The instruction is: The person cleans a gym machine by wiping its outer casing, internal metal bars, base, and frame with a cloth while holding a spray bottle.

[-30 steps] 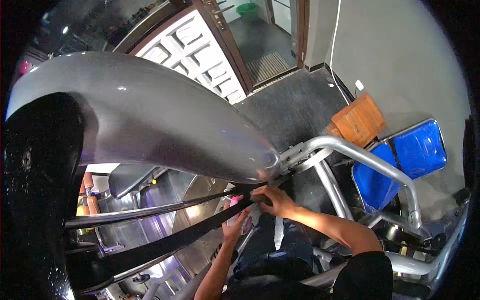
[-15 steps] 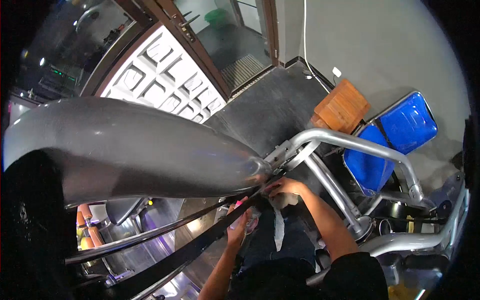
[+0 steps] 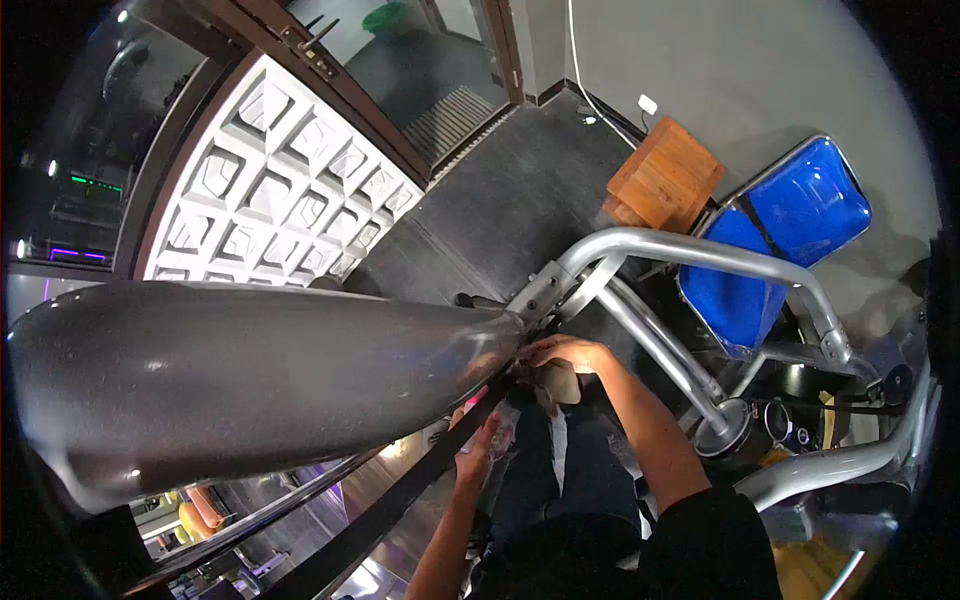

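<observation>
A large grey rounded machine cover [image 3: 260,380] stretches across the left and narrows towards the middle. At its narrow end my right hand [image 3: 565,352] holds a pale brownish cloth [image 3: 555,384], its fingers pressed against the machine and partly hidden. Lower and to the left, my left hand [image 3: 478,450] is wrapped round a clear bottle with a pink top [image 3: 472,404], beside the dark diagonal bar [image 3: 400,500]. That bar covers part of the bottle.
Silver tubular framing [image 3: 700,255] curves to the right of my right arm. Beyond it stand a blue chair [image 3: 815,200] and a wooden stool [image 3: 667,175]. A glass door [image 3: 400,70] and white patterned panel [image 3: 270,190] lie ahead.
The view has shifted, so the machine cover sits lower and more of the white panel shows. My right hand has moved with the cloth along the cover's narrow end. My left hand still holds the bottle.
</observation>
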Demonstrator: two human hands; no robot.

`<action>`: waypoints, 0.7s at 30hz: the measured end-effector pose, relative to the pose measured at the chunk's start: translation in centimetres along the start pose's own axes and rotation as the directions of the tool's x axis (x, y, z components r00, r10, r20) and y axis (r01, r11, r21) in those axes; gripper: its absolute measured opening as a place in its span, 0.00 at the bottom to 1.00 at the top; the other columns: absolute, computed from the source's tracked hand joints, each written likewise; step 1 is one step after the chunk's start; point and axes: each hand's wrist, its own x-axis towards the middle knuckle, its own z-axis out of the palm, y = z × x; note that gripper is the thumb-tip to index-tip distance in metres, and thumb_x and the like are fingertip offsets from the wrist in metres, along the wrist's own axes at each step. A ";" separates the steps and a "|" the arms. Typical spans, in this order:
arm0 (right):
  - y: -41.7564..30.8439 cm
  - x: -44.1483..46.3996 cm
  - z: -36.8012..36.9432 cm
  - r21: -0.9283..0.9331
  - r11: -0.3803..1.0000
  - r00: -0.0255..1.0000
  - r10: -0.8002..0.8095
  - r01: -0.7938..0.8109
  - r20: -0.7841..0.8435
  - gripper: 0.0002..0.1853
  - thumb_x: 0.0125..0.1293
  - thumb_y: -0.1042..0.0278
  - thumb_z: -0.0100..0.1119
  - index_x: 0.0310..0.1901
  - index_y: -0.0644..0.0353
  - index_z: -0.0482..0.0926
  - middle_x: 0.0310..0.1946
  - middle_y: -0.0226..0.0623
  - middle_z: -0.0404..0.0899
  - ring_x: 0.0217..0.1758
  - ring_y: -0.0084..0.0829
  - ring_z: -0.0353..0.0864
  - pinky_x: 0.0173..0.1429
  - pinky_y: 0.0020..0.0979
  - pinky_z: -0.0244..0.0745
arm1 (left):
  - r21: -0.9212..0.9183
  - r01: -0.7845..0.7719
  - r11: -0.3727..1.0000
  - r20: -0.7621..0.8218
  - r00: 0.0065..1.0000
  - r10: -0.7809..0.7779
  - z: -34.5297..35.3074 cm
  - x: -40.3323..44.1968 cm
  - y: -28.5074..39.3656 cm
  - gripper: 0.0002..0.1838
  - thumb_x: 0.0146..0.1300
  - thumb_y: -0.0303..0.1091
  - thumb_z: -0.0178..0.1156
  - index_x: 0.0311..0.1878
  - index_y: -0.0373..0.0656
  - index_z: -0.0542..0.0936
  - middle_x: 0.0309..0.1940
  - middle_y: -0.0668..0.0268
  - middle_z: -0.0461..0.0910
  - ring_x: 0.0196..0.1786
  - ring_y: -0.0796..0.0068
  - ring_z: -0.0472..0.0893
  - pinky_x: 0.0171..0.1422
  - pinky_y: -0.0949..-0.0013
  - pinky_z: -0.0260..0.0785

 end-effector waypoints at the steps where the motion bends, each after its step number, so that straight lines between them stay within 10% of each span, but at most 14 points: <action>1: 0.1 -0.1 0.0 0.165 0.986 1.000 0.017 -0.015 -0.006 0.25 0.62 0.70 0.68 0.61 0.67 0.79 0.54 0.37 0.84 0.56 0.30 0.81 0.65 0.31 0.74 | 0.010 0.005 1.000 -0.013 1.000 -0.005 0.4 0.2 -0.2 0.23 0.66 0.38 0.69 0.61 0.40 0.79 0.40 0.71 0.73 0.43 0.77 0.72 0.53 0.72 0.65; 5: 1.0 1.2 0.6 -0.173 0.984 0.999 -0.032 0.034 0.014 0.24 0.63 0.67 0.69 0.60 0.66 0.80 0.55 0.38 0.84 0.57 0.29 0.81 0.64 0.30 0.75 | 0.258 -0.030 0.966 0.016 1.000 0.027 1.0 0.6 -0.9 0.24 0.67 0.43 0.69 0.60 0.39 0.79 0.48 0.69 0.76 0.48 0.76 0.74 0.56 0.72 0.65; 8: 0.2 0.7 1.7 -0.228 0.970 0.994 -0.099 0.085 -0.053 0.22 0.61 0.62 0.73 0.56 0.61 0.85 0.52 0.35 0.87 0.54 0.28 0.83 0.60 0.28 0.75 | 0.014 0.366 0.931 0.025 0.930 -0.366 1.3 0.6 2.1 0.26 0.68 0.45 0.67 0.62 0.39 0.78 0.55 0.68 0.77 0.55 0.75 0.75 0.62 0.71 0.65; 17: 8.0 4.8 -5.2 -0.455 0.890 0.916 -0.206 0.029 -0.345 0.19 0.60 0.62 0.73 0.49 0.65 0.86 0.49 0.34 0.88 0.47 0.28 0.87 0.51 0.30 0.80 | -0.069 0.021 0.997 0.062 0.998 -0.017 2.4 1.2 -7.3 0.27 0.76 0.46 0.56 0.71 0.41 0.69 0.68 0.65 0.70 0.70 0.66 0.69 0.75 0.64 0.62; 19: 9.5 6.3 -6.1 -0.457 0.889 0.892 -0.183 -0.029 -0.414 0.19 0.59 0.62 0.74 0.48 0.65 0.86 0.45 0.35 0.88 0.46 0.28 0.87 0.50 0.31 0.80 | -0.478 0.247 0.843 0.048 0.966 -0.256 2.4 1.7 -8.5 0.27 0.77 0.44 0.54 0.72 0.41 0.67 0.69 0.64 0.68 0.71 0.65 0.68 0.75 0.63 0.60; 21: 10.3 7.7 -6.6 -0.459 0.878 0.822 -0.161 -0.133 -0.546 0.19 0.57 0.61 0.75 0.46 0.64 0.86 0.38 0.38 0.89 0.43 0.29 0.88 0.47 0.32 0.81 | -0.251 0.410 0.877 0.016 0.908 -0.419 3.1 1.4 -4.2 0.25 0.76 0.37 0.57 0.71 0.41 0.67 0.67 0.62 0.71 0.65 0.68 0.73 0.70 0.66 0.66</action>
